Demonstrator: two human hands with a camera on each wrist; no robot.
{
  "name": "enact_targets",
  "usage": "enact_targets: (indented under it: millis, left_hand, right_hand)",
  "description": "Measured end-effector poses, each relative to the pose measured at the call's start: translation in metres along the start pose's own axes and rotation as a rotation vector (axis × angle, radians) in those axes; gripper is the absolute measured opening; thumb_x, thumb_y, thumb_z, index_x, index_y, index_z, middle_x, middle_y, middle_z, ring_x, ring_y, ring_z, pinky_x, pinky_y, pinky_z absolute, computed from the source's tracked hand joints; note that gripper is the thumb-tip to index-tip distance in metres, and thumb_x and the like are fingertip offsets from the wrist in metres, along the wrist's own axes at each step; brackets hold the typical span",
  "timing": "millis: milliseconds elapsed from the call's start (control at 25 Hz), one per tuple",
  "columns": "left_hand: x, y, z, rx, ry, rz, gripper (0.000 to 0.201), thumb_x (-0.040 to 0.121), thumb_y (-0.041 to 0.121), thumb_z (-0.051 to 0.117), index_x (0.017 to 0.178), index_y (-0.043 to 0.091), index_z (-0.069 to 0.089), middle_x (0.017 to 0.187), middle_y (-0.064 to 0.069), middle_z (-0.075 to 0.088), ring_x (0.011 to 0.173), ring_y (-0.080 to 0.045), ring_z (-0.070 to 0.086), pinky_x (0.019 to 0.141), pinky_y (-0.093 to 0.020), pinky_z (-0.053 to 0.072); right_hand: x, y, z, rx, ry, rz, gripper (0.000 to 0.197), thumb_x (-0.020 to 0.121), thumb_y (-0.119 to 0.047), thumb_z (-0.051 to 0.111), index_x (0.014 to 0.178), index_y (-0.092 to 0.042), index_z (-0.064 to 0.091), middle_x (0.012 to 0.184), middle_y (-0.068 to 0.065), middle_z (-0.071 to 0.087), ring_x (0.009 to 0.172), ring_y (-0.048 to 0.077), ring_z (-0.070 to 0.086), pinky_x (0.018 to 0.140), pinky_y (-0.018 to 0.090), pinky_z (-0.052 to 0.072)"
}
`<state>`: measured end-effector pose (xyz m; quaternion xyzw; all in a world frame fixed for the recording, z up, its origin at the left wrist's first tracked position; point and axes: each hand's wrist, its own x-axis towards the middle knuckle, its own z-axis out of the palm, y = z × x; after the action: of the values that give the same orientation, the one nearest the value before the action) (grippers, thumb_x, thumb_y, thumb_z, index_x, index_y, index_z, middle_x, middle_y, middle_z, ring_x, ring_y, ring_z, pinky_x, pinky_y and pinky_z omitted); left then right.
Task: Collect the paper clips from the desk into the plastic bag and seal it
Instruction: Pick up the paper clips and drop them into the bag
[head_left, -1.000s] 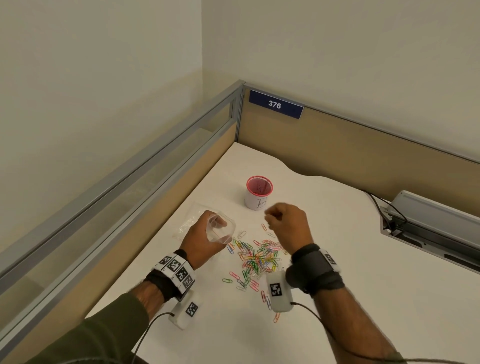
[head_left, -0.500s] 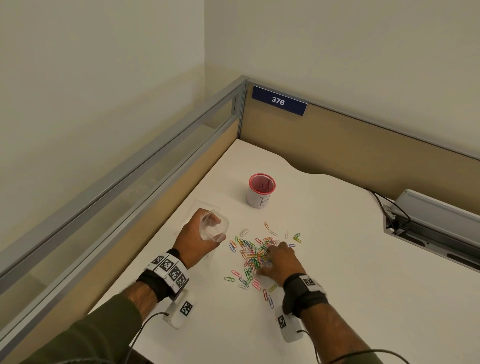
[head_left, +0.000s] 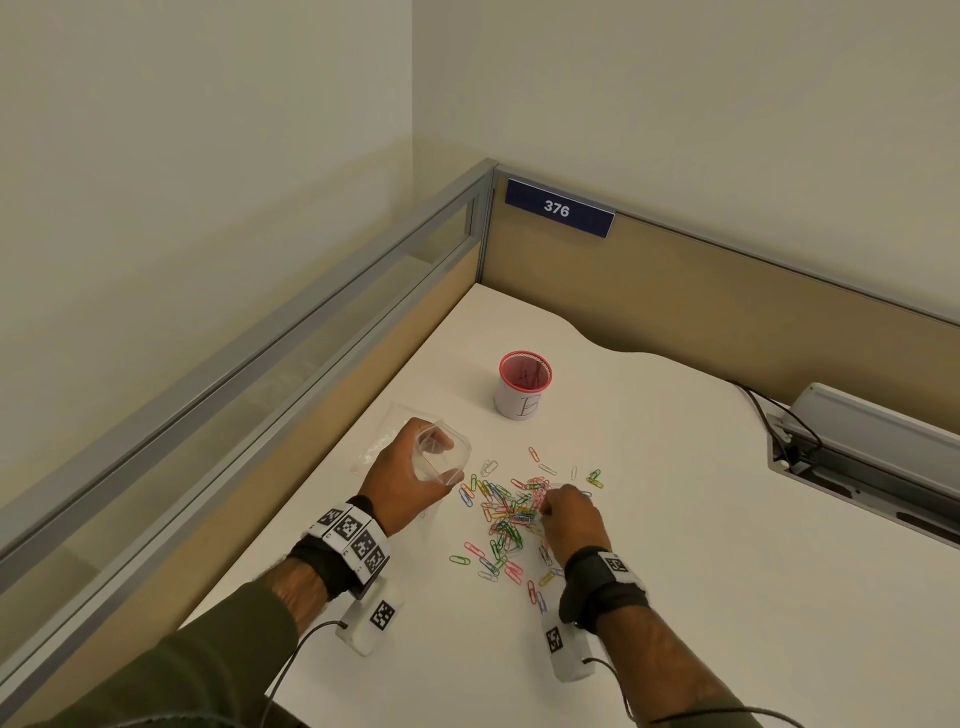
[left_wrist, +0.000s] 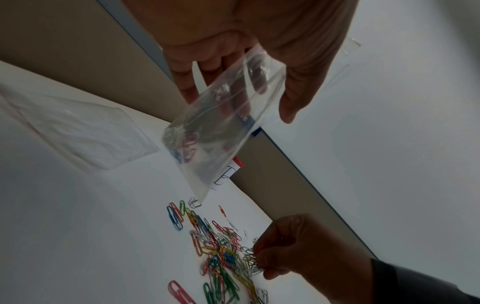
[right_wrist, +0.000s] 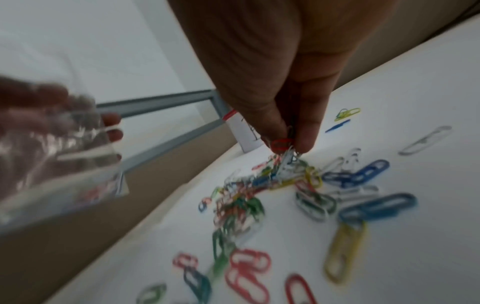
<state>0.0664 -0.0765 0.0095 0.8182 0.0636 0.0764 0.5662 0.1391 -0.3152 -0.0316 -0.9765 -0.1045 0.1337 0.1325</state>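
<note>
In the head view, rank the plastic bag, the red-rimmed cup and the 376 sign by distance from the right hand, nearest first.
From the right hand:
1. Plastic bag, just to its left, held up by the left hand.
2. Red-rimmed cup, standing farther back on the desk.
3. 376 sign, high on the back partition.

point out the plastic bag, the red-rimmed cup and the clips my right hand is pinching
plastic bag (head_left: 444, 453), head view, open mouth.
red-rimmed cup (head_left: 521, 402), head view, white side wall.
pinched clips (right_wrist: 281, 144), right wrist view, red clip at fingertips.

A blue nameplate on the partition, at twelve o'clock, reads "376". A white cup bears a handwritten "E".
</note>
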Motion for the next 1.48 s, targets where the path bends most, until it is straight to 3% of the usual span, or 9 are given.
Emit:
enact_targets:
  millis: [360, 560, 760, 920, 1040, 1120, 1240, 1320, 1480]
  left_hand:
    - [0.009, 0.003, 0.006, 0.021, -0.021, 0.015, 0.042, 0.075, 0.028, 0.081, 0.108, 0.02, 0.057, 0.112, 0.002, 0.065, 0.113, -0.016, 0.062, 0.101, -0.033, 0.049]
    - [0.012, 0.006, 0.011, 0.047, -0.044, -0.007, 0.04, 0.076, 0.026, 0.082, 0.107, 0.023, 0.056, 0.113, 0.004, 0.064, 0.114, -0.016, 0.061, 0.101, -0.033, 0.048]
    - [0.015, 0.009, 0.018, 0.079, -0.067, -0.015, 0.046, 0.077, 0.026, 0.084, 0.111, 0.031, 0.052, 0.109, 0.01, 0.063, 0.107, -0.01, 0.062, 0.088, -0.021, 0.049]
    - [0.022, 0.0, 0.022, 0.089, -0.09, -0.055, 0.049, 0.069, 0.06, 0.078, 0.103, 0.034, 0.053, 0.091, 0.015, 0.064, 0.086, 0.004, 0.066, 0.078, -0.023, 0.056]
    - [0.017, 0.006, 0.019, 0.107, -0.052, -0.048, 0.043, 0.077, 0.031, 0.082, 0.104, 0.036, 0.049, 0.097, 0.02, 0.06, 0.097, -0.003, 0.065, 0.079, -0.011, 0.046]
    - [0.011, 0.006, 0.014, 0.078, -0.042, -0.018, 0.042, 0.079, 0.021, 0.082, 0.104, 0.036, 0.051, 0.104, 0.014, 0.063, 0.108, -0.008, 0.062, 0.089, -0.017, 0.046]
    - [0.007, 0.001, 0.008, 0.014, -0.016, -0.005, 0.04, 0.077, 0.019, 0.083, 0.106, 0.023, 0.056, 0.109, 0.005, 0.066, 0.111, -0.013, 0.062, 0.098, -0.024, 0.046]
    - [0.007, -0.003, 0.003, 0.002, -0.008, -0.002, 0.042, 0.076, 0.019, 0.084, 0.107, 0.021, 0.056, 0.11, 0.004, 0.067, 0.111, -0.015, 0.063, 0.098, -0.023, 0.045]
    - [0.008, -0.004, -0.009, -0.005, 0.007, -0.003, 0.044, 0.073, 0.026, 0.084, 0.107, 0.02, 0.057, 0.111, 0.003, 0.068, 0.11, -0.014, 0.064, 0.097, -0.023, 0.047]
  right_hand:
    - [-0.013, 0.004, -0.073, 0.58, 0.176, 0.071, 0.012, 0.082, -0.004, 0.07, 0.073, -0.013, 0.07, 0.074, 0.007, 0.072, 0.07, 0.023, 0.068, 0.076, 0.04, 0.06]
    - [-0.031, -0.048, -0.126, 0.738, 0.183, -0.134, 0.005, 0.083, -0.009, 0.07, 0.084, -0.012, 0.074, 0.077, 0.002, 0.073, 0.069, 0.014, 0.07, 0.07, 0.023, 0.06]
    - [-0.04, -0.105, -0.134, 0.652, 0.108, -0.295, 0.006, 0.085, -0.011, 0.069, 0.088, -0.013, 0.073, 0.082, 0.001, 0.072, 0.072, 0.012, 0.068, 0.072, 0.021, 0.058]
    - [-0.037, -0.125, -0.117, 0.369, 0.094, -0.351, 0.01, 0.086, -0.013, 0.065, 0.091, -0.013, 0.073, 0.091, 0.002, 0.071, 0.079, 0.014, 0.064, 0.075, 0.025, 0.055]
    - [-0.04, -0.129, -0.118, 0.37, 0.107, -0.376, 0.012, 0.088, -0.018, 0.064, 0.095, -0.014, 0.072, 0.094, 0.0, 0.071, 0.081, 0.013, 0.064, 0.076, 0.026, 0.056]
    - [-0.042, -0.125, -0.126, 0.47, 0.157, -0.384, 0.012, 0.09, -0.015, 0.062, 0.098, -0.013, 0.071, 0.093, -0.001, 0.07, 0.08, 0.012, 0.065, 0.077, 0.023, 0.055]
    - [-0.028, -0.09, -0.129, 0.572, 0.243, -0.319, 0.014, 0.09, -0.009, 0.059, 0.097, -0.013, 0.071, 0.087, -0.002, 0.069, 0.076, 0.013, 0.066, 0.072, 0.023, 0.056]
    - [-0.004, -0.042, -0.112, 0.463, 0.253, -0.178, 0.015, 0.089, -0.009, 0.059, 0.096, -0.014, 0.071, 0.092, 0.001, 0.071, 0.079, 0.017, 0.066, 0.077, 0.029, 0.056]
    - [0.033, 0.055, -0.058, 0.11, 0.042, 0.192, 0.029, 0.089, -0.009, 0.056, 0.117, -0.013, 0.064, 0.126, 0.011, 0.061, 0.114, 0.028, 0.058, 0.101, 0.037, 0.045]
